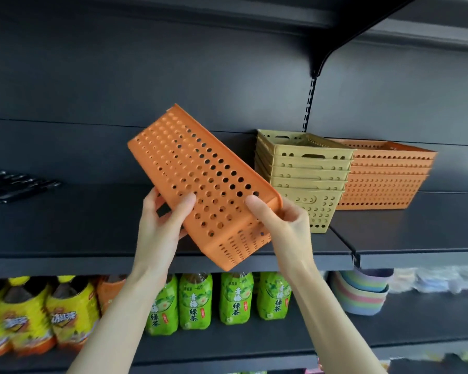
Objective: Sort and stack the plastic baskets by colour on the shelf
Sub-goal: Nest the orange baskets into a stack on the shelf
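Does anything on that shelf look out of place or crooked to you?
Only the orange basket held in both hands, left hand and right hand: it is tipped with its holed bottom facing the camera, off the shelf. The tan stack and orange stack sit side by side, sorted by colour.

Two bare forearms enter from the lower edge, each ending in a hand: left hand [162, 225], right hand [284, 222]. No sleeves, gloves, rings, bracelets or watch show on either arm up to the frame's edge. Fingers [183, 209] are slender, nails short and unpainted where visible. The forearms are smooth and unmarked.
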Motion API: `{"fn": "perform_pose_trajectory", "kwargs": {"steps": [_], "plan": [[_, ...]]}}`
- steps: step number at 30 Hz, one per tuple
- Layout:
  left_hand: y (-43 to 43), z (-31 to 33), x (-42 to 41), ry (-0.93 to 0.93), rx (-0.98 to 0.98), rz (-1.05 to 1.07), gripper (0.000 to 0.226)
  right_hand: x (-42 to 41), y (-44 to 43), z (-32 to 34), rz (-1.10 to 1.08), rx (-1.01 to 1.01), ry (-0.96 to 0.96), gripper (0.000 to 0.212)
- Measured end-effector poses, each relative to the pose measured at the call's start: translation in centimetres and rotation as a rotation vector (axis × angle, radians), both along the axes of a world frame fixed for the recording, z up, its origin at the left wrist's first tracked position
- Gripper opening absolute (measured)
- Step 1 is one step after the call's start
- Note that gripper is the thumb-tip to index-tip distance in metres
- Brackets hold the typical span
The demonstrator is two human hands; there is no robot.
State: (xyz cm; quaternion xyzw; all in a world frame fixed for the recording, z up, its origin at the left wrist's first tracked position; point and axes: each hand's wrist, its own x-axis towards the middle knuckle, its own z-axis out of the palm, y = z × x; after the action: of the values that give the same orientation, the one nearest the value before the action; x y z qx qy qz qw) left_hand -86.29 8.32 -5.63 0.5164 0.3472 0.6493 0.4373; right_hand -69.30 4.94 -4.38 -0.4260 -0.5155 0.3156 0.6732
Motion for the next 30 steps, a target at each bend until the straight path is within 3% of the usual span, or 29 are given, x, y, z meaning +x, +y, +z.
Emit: {"fn": "perform_pose_trajectory", "kwargs": {"steps": [3,7,10,14,16,19,21,25,30], "plan": [[-2.1,-0.8,1.2,0.016,0.069,0.051,0.073,1.3,-2.3,-0.2,0.051,-0.003,-0.007,0.037],[-6.1,-1.8,4.2,-0.029,0.128,0.080,0.077,3.9,-6.1,-0.8,0.078,-0.034,-0.030,0.045],[-10.2,-3.1,7.3,-0.054,0.149,0.068,0.080,6.8,-10.1,-1.7,0.047,-0.034,-0.076,0.024],[-15.2,-4.3,10.4,0.029,0.122,0.239,0.111,12.6,-16.9,-1.8,-0.018,0.001,-0.144,0.008],[-16.5,-3.7,10.7,0.105,0.096,0.318,0.123,15.8,-20.1,-1.6,-0.030,-0.011,-0.190,0.012],[-17.1,-2.0,11.0,0.163,-0.044,0.196,0.125,19.7,-23.4,-0.7,-0.040,-0.010,-0.240,0.017],[-17.7,-1.3,12.3,0.187,-0.106,0.074,0.119,21.7,-25.0,0.0,-0.044,0.014,-0.282,0.015],[-18.9,-0.4,16.8,0.155,0.012,0.023,0.074,25.9,-26.4,1.2,-0.103,0.010,-0.332,0.020],[-18.3,0.8,22.5,0.075,0.188,0.107,0.076,30.5,-25.4,1.9,-0.273,0.039,-0.359,0.006]]}}
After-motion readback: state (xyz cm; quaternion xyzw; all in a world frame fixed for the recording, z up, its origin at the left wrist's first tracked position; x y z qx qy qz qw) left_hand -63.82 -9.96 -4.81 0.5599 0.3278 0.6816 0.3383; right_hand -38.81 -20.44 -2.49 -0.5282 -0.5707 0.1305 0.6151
